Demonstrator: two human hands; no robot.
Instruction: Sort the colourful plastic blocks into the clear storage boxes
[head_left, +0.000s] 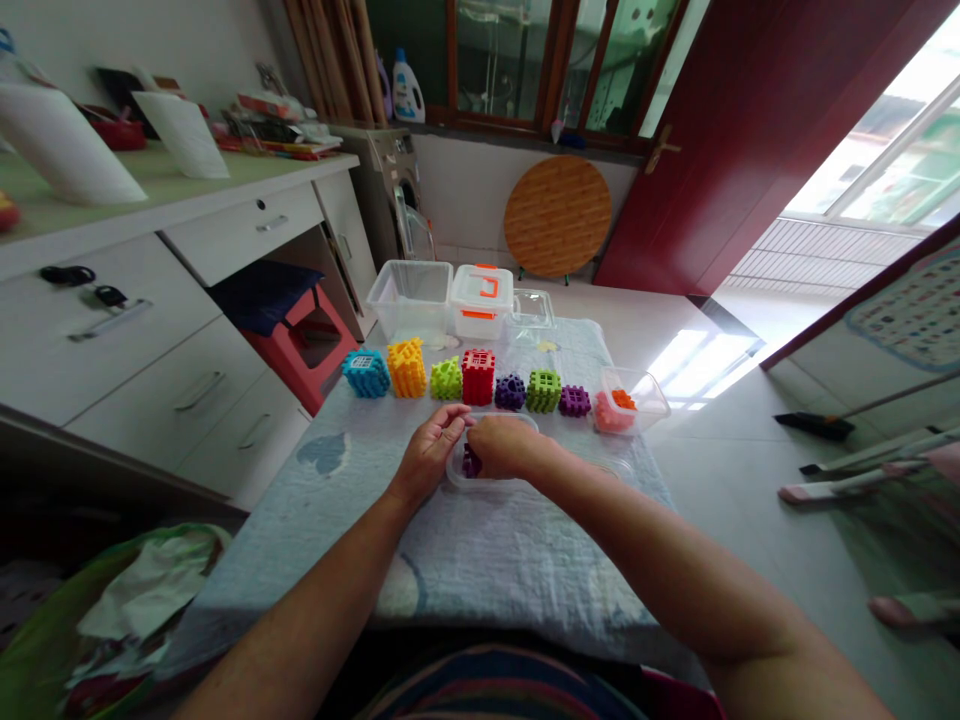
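Note:
A clear plastic container (526,484) sits on the cloth in front of me. My left hand (433,448) is at its left rim, thumb and fingers closed on the edge. Inside it, my right hand (504,446) is curled downward against a purple building block piece (471,461); its fingertips are hidden. Behind the container stands a row of block shapes: a blue cube (367,373), a yellow block (407,368), a lime block (446,379), a red block (478,377), a dark purple block (511,392), a green cube (544,391) and a purple block (575,401).
To the right, a clear tub (646,400) holds orange and pink pieces. A large clear bin (411,300) and an orange-latched box (482,302) stand at the back, with a clear lid (532,308) beside them. A red stool (304,335) is left of the table.

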